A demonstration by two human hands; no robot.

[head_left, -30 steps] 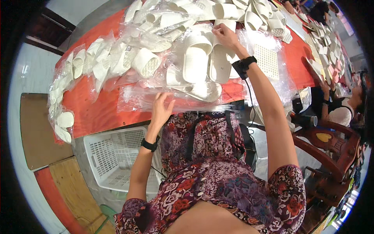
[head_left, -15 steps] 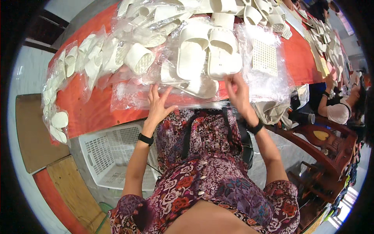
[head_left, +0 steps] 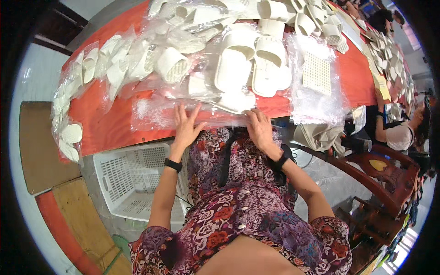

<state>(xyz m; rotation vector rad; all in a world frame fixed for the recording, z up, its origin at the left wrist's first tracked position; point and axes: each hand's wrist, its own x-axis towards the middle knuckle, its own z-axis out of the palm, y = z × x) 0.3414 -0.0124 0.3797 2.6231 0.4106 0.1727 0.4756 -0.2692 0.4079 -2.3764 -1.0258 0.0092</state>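
Observation:
My left hand (head_left: 185,123) lies with spread fingers on a clear plastic bag (head_left: 153,112) at the table's near edge. My right hand (head_left: 260,129) has its fingers bent and close together at the bag's right end, gripping the film; its thumb is mostly hidden. Between and just beyond my hands, a white slipper (head_left: 234,101) lies on its side, partly under the film. Farther back, two white slippers, the left one (head_left: 233,68) and the right one (head_left: 270,68), lie side by side, sole down, toward the middle of the table.
Bagged white slippers (head_left: 117,71) line the left of the red table (head_left: 107,130), with more heaped at the back. Clear bags (head_left: 316,103) lie at right, by a dotted cream sheet (head_left: 317,73). Below are a white crate (head_left: 130,183) and a wooden chair (head_left: 380,169). A co-worker (head_left: 396,133) sits at right.
My right hand has moved left and nearer to me, from beside the right slipper to the bag's end. My left hand stays on the bag. The view has shifted slightly.

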